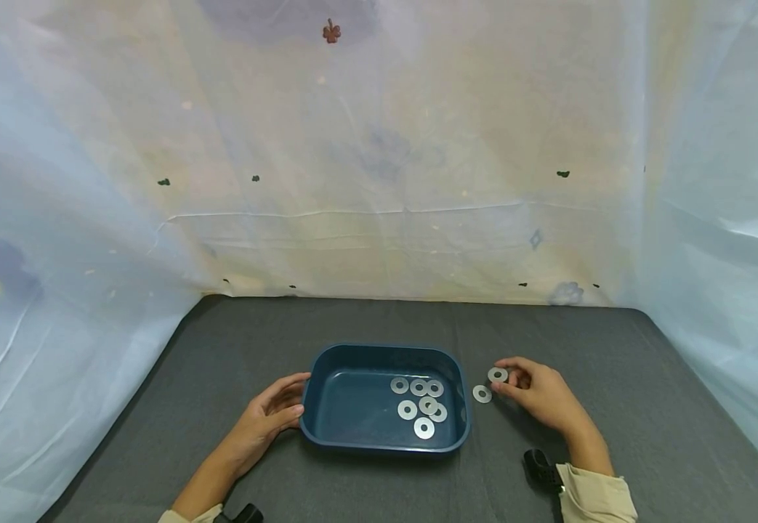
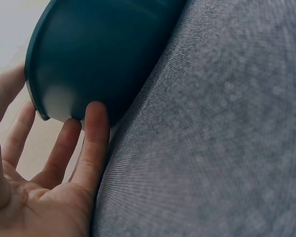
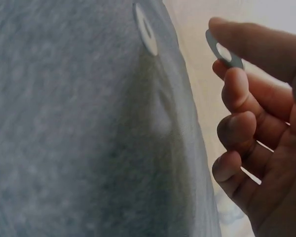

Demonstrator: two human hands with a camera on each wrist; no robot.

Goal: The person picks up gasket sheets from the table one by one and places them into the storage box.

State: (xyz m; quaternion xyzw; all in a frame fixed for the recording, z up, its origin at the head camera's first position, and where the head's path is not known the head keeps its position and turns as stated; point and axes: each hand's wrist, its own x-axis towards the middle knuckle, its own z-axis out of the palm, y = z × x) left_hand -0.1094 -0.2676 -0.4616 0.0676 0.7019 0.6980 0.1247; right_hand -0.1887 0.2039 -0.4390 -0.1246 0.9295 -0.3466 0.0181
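Note:
A dark blue tray (image 1: 336, 428) stands on the grey tabletop with several flat metal washers (image 1: 408, 410) in its right half; some overlap. At the tray's left end, my left hand (image 1: 264, 418) rests its fingertips on the wall and rim. The left wrist view shows those fingers (image 2: 91, 148) nearly straight against the tray's outer wall (image 2: 98, 54). Right of the tray, my right hand (image 1: 544, 396) pinches one washer (image 1: 498, 375) between thumb and finger, above the table. Another loose washer (image 1: 482, 394) lies on the cloth between that hand and the tray.
Grey cloth (image 1: 254, 327) covers the tabletop. A pale patterned curtain (image 1: 405, 247) hangs along the back edge, and light blue sheets (image 1: 725, 290) hang on both sides. A dark wrist device (image 1: 541, 468) sits by the right sleeve.

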